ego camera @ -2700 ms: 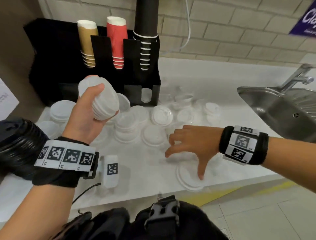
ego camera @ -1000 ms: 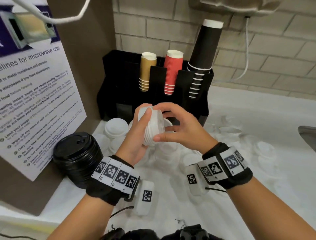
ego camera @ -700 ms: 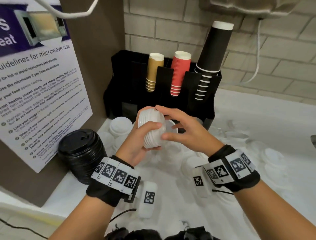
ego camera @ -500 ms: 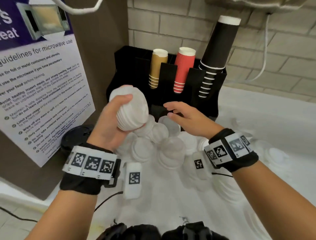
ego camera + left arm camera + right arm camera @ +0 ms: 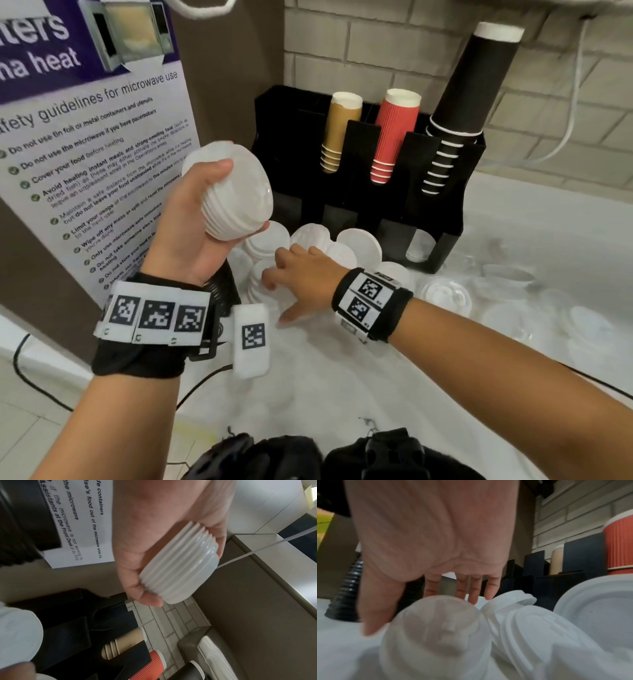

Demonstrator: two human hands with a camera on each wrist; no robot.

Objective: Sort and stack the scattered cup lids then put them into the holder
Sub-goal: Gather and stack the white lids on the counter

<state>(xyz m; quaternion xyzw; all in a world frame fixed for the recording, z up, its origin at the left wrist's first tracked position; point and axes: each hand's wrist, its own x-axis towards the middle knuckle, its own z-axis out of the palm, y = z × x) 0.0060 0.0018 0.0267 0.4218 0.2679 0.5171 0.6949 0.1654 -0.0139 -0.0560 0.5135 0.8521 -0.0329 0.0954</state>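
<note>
My left hand (image 5: 197, 222) grips a stack of several white cup lids (image 5: 234, 192), raised above the counter to the left of the black holder (image 5: 376, 209). The left wrist view shows the same ribbed stack of lids (image 5: 180, 572) lying across my palm, thumb on its lower edge. My right hand (image 5: 294, 274) reaches down with straight fingers over a short pile of translucent lids (image 5: 258, 284). In the right wrist view the thumb and fingers (image 5: 475, 588) stand around that pile of lids (image 5: 436, 626); I cannot tell whether they touch it. More white lids (image 5: 356, 245) lie at the holder's foot.
The holder carries brown (image 5: 339, 133), red (image 5: 394, 137) and black cups (image 5: 469, 102), with a lid in its lower right slot (image 5: 418, 245). A black lid stack (image 5: 224, 291) stands behind my left wrist. Loose clear lids (image 5: 445, 296) lie at right. A poster (image 5: 85, 154) stands at left.
My left hand lifted the lid stack up and to the left. My right hand let go of it and dropped to the lids on the counter.
</note>
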